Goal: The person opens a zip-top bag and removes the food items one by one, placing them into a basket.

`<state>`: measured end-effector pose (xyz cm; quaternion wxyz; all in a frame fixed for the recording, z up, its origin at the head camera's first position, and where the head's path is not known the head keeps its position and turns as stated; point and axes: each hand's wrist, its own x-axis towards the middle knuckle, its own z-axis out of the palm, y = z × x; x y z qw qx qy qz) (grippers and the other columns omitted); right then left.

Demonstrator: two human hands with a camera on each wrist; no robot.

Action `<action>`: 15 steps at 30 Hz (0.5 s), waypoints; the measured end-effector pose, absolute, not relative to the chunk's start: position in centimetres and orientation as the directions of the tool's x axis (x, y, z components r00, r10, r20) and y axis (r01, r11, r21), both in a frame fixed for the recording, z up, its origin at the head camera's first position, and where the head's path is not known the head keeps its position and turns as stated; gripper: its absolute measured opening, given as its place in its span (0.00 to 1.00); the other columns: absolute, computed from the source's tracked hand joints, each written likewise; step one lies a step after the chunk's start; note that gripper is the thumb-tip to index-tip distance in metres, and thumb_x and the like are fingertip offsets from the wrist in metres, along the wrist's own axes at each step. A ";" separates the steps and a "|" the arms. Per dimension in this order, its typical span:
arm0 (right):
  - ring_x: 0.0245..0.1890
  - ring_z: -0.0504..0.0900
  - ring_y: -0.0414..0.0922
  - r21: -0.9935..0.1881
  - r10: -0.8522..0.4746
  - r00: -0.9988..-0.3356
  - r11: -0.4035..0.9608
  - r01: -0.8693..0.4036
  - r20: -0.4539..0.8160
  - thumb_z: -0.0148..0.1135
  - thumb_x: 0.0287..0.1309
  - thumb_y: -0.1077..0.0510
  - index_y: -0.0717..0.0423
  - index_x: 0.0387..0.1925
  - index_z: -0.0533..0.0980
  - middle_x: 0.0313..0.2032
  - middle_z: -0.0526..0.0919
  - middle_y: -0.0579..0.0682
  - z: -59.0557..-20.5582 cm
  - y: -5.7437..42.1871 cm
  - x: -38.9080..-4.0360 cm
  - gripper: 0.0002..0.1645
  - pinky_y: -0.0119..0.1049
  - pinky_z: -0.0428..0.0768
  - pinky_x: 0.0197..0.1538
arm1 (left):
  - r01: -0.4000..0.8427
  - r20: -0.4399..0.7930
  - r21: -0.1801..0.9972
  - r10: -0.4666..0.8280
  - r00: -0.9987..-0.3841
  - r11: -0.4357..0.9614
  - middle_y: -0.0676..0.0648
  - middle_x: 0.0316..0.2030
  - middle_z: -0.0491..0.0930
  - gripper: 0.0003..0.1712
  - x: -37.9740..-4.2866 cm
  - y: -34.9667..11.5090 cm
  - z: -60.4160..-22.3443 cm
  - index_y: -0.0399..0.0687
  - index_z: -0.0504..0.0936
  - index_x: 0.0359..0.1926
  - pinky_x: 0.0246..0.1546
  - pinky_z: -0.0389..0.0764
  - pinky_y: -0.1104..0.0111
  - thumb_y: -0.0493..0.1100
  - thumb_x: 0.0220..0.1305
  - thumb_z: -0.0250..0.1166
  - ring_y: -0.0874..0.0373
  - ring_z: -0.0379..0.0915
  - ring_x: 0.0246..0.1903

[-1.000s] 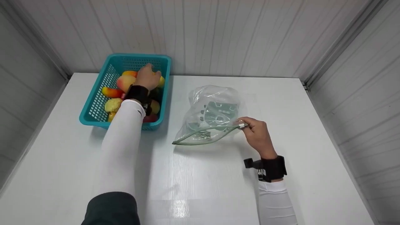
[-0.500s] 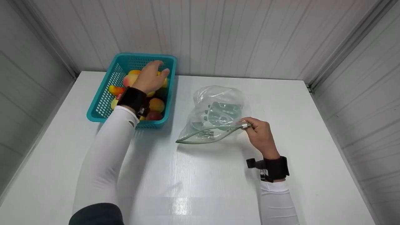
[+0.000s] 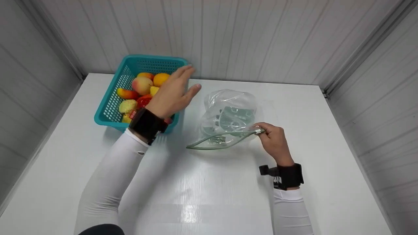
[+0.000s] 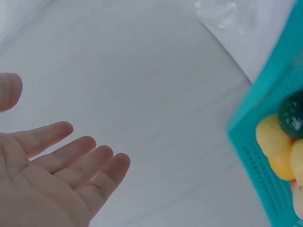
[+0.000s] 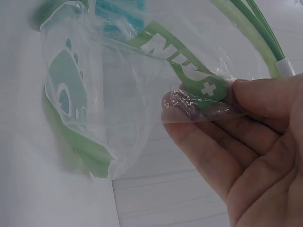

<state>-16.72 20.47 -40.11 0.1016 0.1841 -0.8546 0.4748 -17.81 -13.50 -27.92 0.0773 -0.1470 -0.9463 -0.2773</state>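
Observation:
My left hand (image 3: 174, 93) is over the right side of the teal basket (image 3: 109, 114), fingers extended and thumb apart. In the left wrist view its palm (image 4: 42, 184) shows with nothing in it. Several fruits, among them a peach (image 3: 142, 85), an orange (image 3: 161, 79) and a dark green one (image 4: 292, 115), lie in the basket; others are hidden behind the hand. My right hand (image 3: 274, 142) pinches a clear zip bag (image 5: 128, 80) by its mouth, near the white slider (image 3: 259, 131). Green print covers part of the bag, and its green-edged mouth gapes toward me.
The white table (image 3: 228, 192) carries the basket at back left and the bag mid-right. Light panelled walls (image 3: 261, 42) rise behind and at both sides. Each wrist wears a black strap, the right one (image 3: 289, 176) with a camera sticking out.
My left hand has risen out of the basket and moved right and toward me, its fingers spreading, uncovering more fruit. My right hand keeps its pinch on the bag.

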 end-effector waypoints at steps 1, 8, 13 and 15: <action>0.23 0.70 0.38 -0.770 -0.218 -0.910 0.485 -0.414 0.352 0.58 0.62 0.74 0.61 0.42 0.88 0.40 0.91 0.55 -40.1 20.4 -16.7 0.16 0.27 0.70 0.33 | 0.333 0.232 0.492 0.247 -0.941 0.804 0.40 0.79 0.55 0.39 -17.3 -13.1 -28.0 0.43 0.60 0.79 0.76 0.59 0.51 0.60 0.79 0.52 0.45 0.54 0.77; 0.24 0.74 0.37 -0.728 -0.225 -0.889 0.511 -0.457 0.400 0.65 0.64 0.69 0.60 0.41 0.88 0.40 0.91 0.55 -40.4 20.5 -17.3 0.10 0.24 0.69 0.30 | 0.415 0.352 0.398 0.282 -0.893 0.818 0.39 0.78 0.58 0.39 -14.4 -10.8 -30.2 0.42 0.61 0.78 0.76 0.58 0.49 0.59 0.78 0.54 0.43 0.56 0.76; 0.38 0.86 0.44 -0.698 -0.215 -0.865 0.517 -0.495 0.454 0.62 0.60 0.75 0.64 0.41 0.88 0.42 0.91 0.57 -40.7 20.7 -18.0 0.13 0.17 0.75 0.37 | 0.441 0.448 0.352 0.265 -0.854 0.826 0.37 0.77 0.60 0.38 -12.6 -9.7 -32.8 0.40 0.63 0.77 0.74 0.61 0.48 0.58 0.78 0.56 0.41 0.59 0.75; 0.39 0.87 0.47 -0.695 -0.199 -0.857 0.512 -0.505 0.476 0.60 0.58 0.76 0.64 0.40 0.88 0.41 0.91 0.57 -40.9 20.7 -18.4 0.15 0.16 0.75 0.38 | 0.449 0.453 0.365 0.266 -0.851 0.816 0.37 0.76 0.62 0.38 -12.2 -9.4 -33.7 0.39 0.64 0.77 0.74 0.61 0.48 0.58 0.77 0.56 0.41 0.61 0.74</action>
